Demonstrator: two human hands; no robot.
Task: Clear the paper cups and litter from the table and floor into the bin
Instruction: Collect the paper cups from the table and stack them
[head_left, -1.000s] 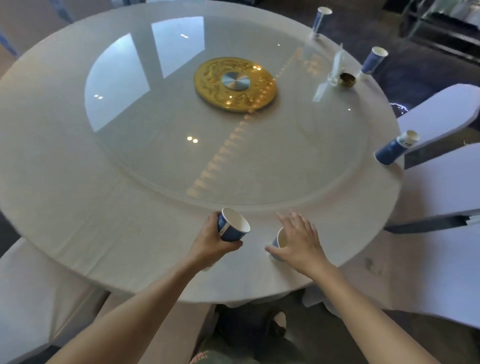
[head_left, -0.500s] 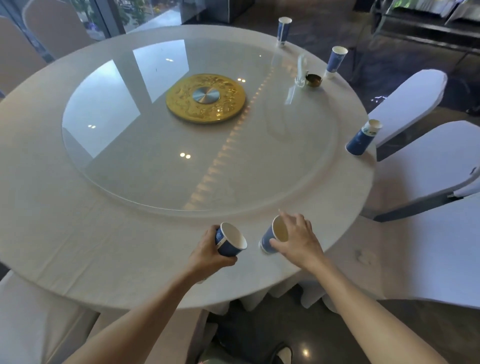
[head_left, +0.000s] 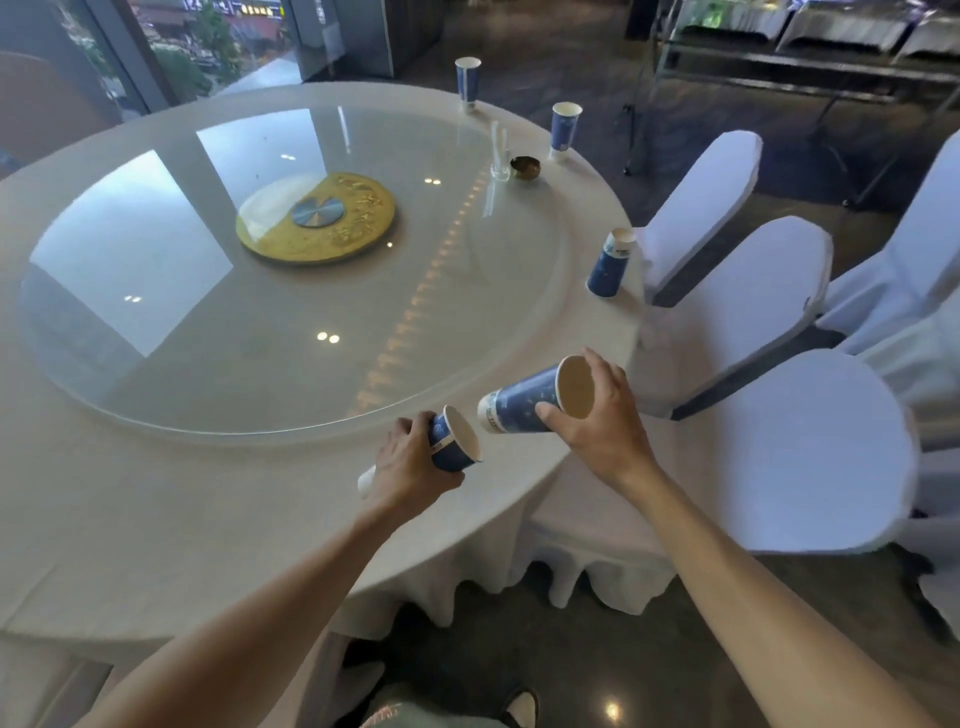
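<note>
Both forearms are bare and sleeveless, with no watch or rings visible.

My left hand (head_left: 410, 467) grips a blue paper cup (head_left: 453, 441), mouth tilted toward the right. My right hand (head_left: 597, 415) holds a second blue cup (head_left: 524, 402) on its side above the round table (head_left: 156, 519), its open mouth facing me. Three more cups stand near the far right edge: one (head_left: 609, 265), one (head_left: 565, 127) and one (head_left: 467, 80). A small bowl (head_left: 525, 167) sits beside a clear glass (head_left: 500, 156). White-covered chairs (head_left: 779, 441) line the right side.
</note>
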